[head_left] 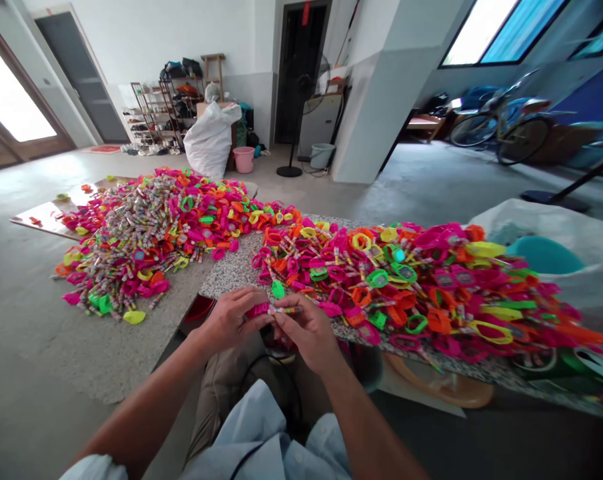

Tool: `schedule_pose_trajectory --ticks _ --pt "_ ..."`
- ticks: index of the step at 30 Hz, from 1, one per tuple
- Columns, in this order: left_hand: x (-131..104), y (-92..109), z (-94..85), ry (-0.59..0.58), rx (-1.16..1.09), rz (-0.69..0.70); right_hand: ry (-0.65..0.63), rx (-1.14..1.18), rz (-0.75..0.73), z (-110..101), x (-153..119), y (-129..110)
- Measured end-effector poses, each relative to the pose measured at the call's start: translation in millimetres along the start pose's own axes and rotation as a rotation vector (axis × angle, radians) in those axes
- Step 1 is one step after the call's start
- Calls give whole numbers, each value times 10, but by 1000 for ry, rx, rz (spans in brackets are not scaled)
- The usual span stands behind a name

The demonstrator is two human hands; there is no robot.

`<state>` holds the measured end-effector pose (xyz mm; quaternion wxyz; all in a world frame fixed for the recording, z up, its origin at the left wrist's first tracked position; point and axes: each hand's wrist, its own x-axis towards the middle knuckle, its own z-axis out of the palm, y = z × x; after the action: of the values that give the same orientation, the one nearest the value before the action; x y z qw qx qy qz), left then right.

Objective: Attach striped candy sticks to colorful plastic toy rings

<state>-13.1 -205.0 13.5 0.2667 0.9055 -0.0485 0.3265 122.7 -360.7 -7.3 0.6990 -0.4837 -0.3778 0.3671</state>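
Above my lap, in front of the granite slab's edge, my left hand (pixel 238 319) pinches a pink plastic piece (pixel 259 310). Close beside it, my right hand (pixel 304 325) is closed on a thin tube with a multicoloured pattern (pixel 290 309). The tube's left end meets the pink piece between my fingertips; whether they are joined is too small to tell. Just behind my fingers lies a green piece (pixel 278 289). A large heap of pink, orange, green and yellow toy watches (pixel 361 273) covers the slab to the right.
On the left, a second heap (pixel 146 227) mixes patterned tubes and coloured pieces on a grey slab (pixel 136 347). A white sack (pixel 211 140) and pink bucket (pixel 244 160) stand behind. At the right is a white bag (pixel 601 267) holding a teal basin (pixel 546 255).
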Motion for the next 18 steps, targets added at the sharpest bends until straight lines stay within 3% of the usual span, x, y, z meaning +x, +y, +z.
schedule_pose_trajectory --ticks 8,18 --pt "19 56 7 -6 80 42 0 -36 -52 -46 -40 9" --pt "7 133 66 18 82 65 -3 67 -8 -72 -98 59"
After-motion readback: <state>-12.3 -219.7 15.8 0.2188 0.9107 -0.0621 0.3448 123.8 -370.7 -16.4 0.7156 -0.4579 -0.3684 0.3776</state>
